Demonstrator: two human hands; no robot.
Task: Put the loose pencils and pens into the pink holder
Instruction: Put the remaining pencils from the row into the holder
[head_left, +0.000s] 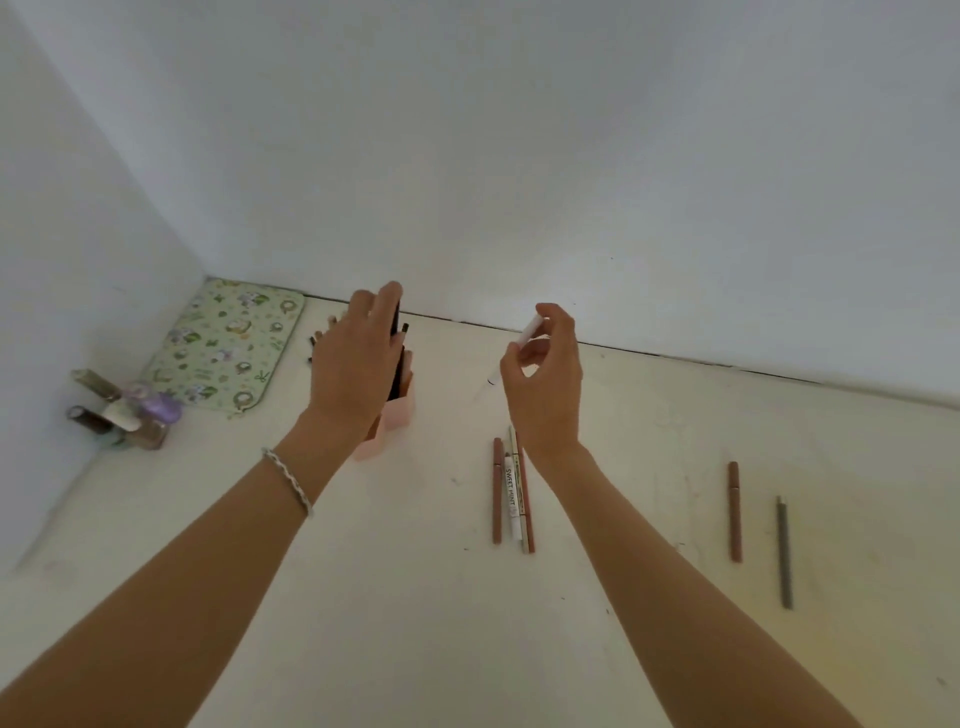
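Note:
The pink holder (396, 423) stands on the white table, mostly hidden behind my left hand (356, 364). That hand grips a black pen (396, 358) upright, its lower end inside the holder. More dark pen tips (405, 328) poke up beside it. To the right, my right hand (545, 379) is raised above the table and pinches a slim white pen (529, 332) that tilts up to the right. A cluster of brown and white pens (511, 493) lies below that hand. Farther right lie a brown pen (734, 512) and a grey pencil (784, 553).
A green patterned mat (228, 345) lies in the back left corner against the walls. Several small bottles (124, 410) stand at the left wall. A few more pen ends (319, 338) show behind my left hand. The white wall rises close behind the holder.

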